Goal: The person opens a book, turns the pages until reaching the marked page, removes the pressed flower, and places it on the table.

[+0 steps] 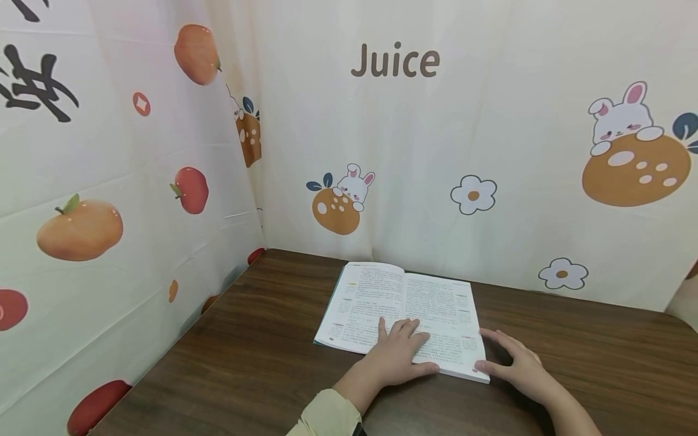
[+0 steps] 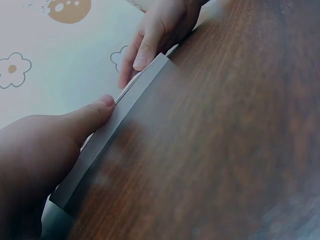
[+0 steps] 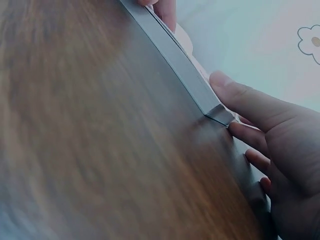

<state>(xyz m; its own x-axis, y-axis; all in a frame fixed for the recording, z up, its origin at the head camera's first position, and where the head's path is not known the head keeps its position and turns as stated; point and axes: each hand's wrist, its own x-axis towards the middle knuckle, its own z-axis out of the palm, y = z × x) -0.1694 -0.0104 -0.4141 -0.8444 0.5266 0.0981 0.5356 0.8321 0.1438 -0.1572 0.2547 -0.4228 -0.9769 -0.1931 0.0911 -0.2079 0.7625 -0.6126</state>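
An open book [image 1: 376, 303] with printed text lies on the brown wooden table, its pages facing up. My left hand [image 1: 397, 357] rests on the lower middle of the spread, fingers spread over the text and thumb along the bottom edge. At the lower right corner is my right hand [image 1: 520, 369], its thumb on the page and its index finger by the side edge. The right wrist view shows that thumb over the corner of the thick page block [image 3: 187, 75], with the other fingers beside the book. Part of the text is hidden under my left hand.
The wooden table [image 1: 245, 339] extends to both sides of the book. Behind it hangs a pale curtain [image 1: 414, 151] printed with rabbits, flowers and the word Juice. A second printed curtain [image 1: 131, 163] with fruit runs along the table's left edge.
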